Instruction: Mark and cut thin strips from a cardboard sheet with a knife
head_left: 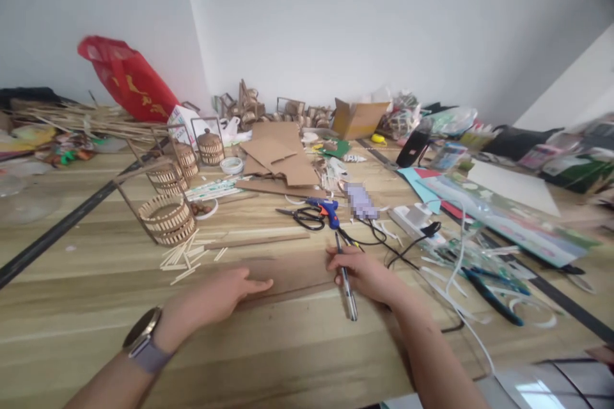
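One slim pen [350, 304] shows on my feed, clamped in my right grip [361, 273], while my left grip [225, 291], unclosed, rests on the cardboard strip [297, 276] flat on the counter [288, 361], a piece I judge light, stiff yet creasable, best taken by its long edges

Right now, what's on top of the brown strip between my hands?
Your left hand lies over the left end of the brown strip; your right hand, holding a pen, covers its right end. What's beneath them is hidden.

Bright, soft light; wall [336, 25] shaded rightward; edges stretched, smeared; glare lower right.
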A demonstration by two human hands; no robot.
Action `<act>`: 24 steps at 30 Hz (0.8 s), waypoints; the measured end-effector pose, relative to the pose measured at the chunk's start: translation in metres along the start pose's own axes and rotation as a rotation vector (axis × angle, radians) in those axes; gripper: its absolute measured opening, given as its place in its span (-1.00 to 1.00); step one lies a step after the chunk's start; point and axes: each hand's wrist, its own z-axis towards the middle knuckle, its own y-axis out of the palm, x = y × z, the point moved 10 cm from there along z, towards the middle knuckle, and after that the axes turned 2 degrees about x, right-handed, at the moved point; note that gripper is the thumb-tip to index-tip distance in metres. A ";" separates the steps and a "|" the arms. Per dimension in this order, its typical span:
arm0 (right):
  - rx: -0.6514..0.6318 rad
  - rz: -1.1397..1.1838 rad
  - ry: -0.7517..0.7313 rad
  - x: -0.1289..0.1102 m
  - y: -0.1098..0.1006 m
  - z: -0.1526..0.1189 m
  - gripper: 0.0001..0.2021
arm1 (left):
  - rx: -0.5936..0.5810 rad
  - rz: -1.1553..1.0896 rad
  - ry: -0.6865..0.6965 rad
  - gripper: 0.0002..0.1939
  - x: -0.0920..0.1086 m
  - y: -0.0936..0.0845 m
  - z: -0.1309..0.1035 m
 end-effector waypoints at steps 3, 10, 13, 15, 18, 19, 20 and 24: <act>0.017 -0.020 -0.002 -0.002 -0.001 0.000 -0.76 | 0.002 0.038 0.021 -0.16 0.013 -0.006 0.008; 0.037 -0.023 0.033 0.002 -0.002 0.001 -0.74 | -0.040 0.133 0.124 -0.17 0.041 -0.014 0.025; 0.044 -0.011 0.041 0.003 -0.001 0.000 -0.73 | -0.031 0.139 0.141 -0.17 0.041 -0.013 0.030; 0.052 -0.006 0.049 0.003 -0.001 -0.001 -0.72 | -0.033 0.129 0.149 -0.16 0.041 -0.013 0.033; 0.061 -0.005 0.069 0.002 -0.001 -0.003 -0.70 | -0.066 0.121 0.152 -0.16 0.041 -0.012 0.037; 0.062 -0.006 0.074 0.001 -0.001 -0.004 -0.68 | -0.074 0.119 0.151 -0.17 0.041 -0.012 0.037; 0.066 -0.002 0.077 0.000 -0.001 -0.005 -0.66 | -0.082 0.115 0.149 -0.17 0.042 -0.012 0.038; 0.180 0.060 0.071 -0.010 -0.011 -0.008 -0.73 | -0.082 0.085 0.133 -0.15 0.041 -0.011 0.040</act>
